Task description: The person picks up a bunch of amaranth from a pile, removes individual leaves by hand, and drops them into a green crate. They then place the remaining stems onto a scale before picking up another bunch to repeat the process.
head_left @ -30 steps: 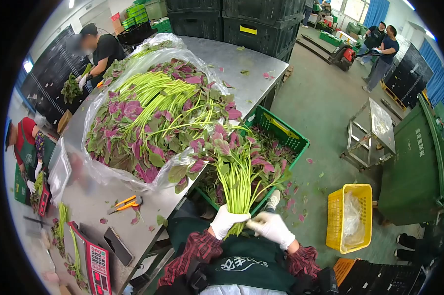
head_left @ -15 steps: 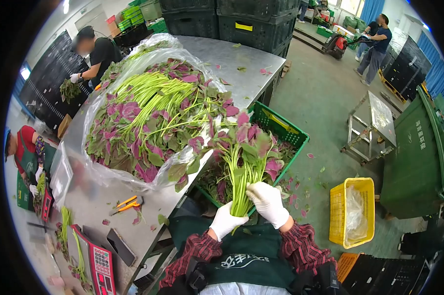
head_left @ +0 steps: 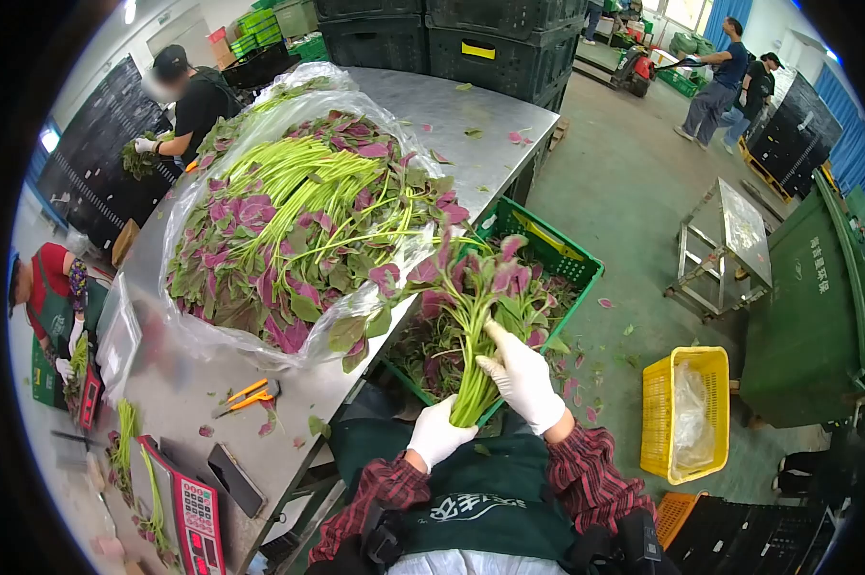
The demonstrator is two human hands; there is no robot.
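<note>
A bunch of red-and-green amaranth (head_left: 471,369) is held upright in front of me, its leaves at the top and pale green stems below. My left hand (head_left: 442,433), white-gloved, is closed around the lower stem ends. Higher up on the right side, my gloved right hand (head_left: 523,381) grips the stems, with some fingers hidden behind them. Beneath the bunch, a green crate (head_left: 578,273) holds loose amaranth leaves. To the left, a big pile of amaranth (head_left: 298,206) lies in a clear plastic bag (head_left: 179,259) on the metal table (head_left: 394,96).
Orange-handled cutters (head_left: 250,397), a phone (head_left: 236,479) and a red scale (head_left: 198,513) lie on the table. Black crates (head_left: 495,57) are stacked behind. At right stand a yellow basket (head_left: 686,412), a metal stand (head_left: 729,240) and a green bin (head_left: 806,316). Other people work around.
The bunch's leafy top has spread and leans more to the right. My right hand has moved slightly up along the stems. People in the background have shifted.
</note>
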